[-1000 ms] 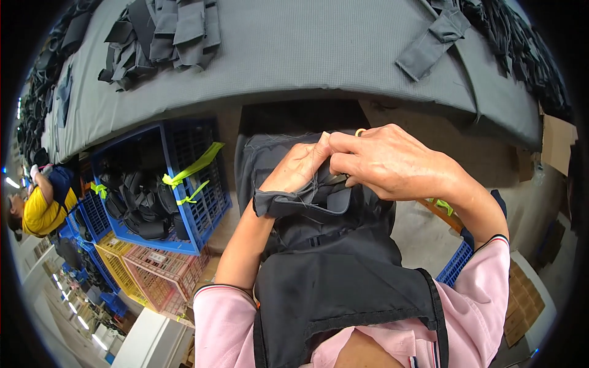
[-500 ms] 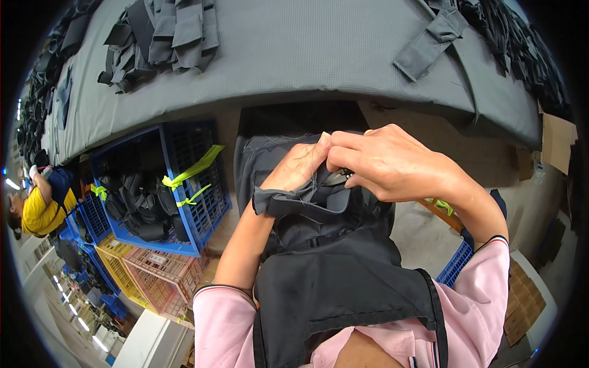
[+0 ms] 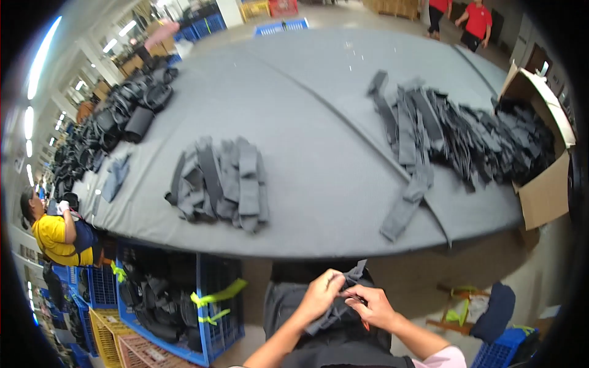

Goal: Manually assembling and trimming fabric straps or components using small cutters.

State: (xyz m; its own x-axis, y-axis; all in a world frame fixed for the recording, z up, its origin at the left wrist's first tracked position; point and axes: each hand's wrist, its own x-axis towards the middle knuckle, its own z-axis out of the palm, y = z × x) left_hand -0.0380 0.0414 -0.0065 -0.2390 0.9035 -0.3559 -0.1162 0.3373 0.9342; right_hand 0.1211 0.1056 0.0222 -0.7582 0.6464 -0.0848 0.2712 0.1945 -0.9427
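Over my lap, my left hand (image 3: 320, 293) is closed on a dark grey fabric strip (image 3: 331, 319), whose one end sticks up past the fingers and whose rest hangs below the hand. Close beside it, my right hand (image 3: 375, 306) is closed around small thread snips (image 3: 366, 325) with an orange-red part showing under the palm. Most of the snips is hidden by the fingers, and blur hides whether the blades touch the strip. Both hands meet at the fabric, just in front of the table's near edge.
A large grey-covered table (image 3: 307, 184) bears a pile of grey strips (image 3: 230, 184), a longer heap (image 3: 454, 135) spilling from a cardboard box (image 3: 546, 196), and black rolled pieces (image 3: 141, 122). A blue crate (image 3: 215, 319) stands left, a wooden stool (image 3: 457, 310) right. A co-worker in yellow (image 3: 52, 233) is at far left.
The view has tilted up, so more of the table and room shows and my hands sit lower. The strip no longer loops round my left wrist as broadly; both hands remain together on it.
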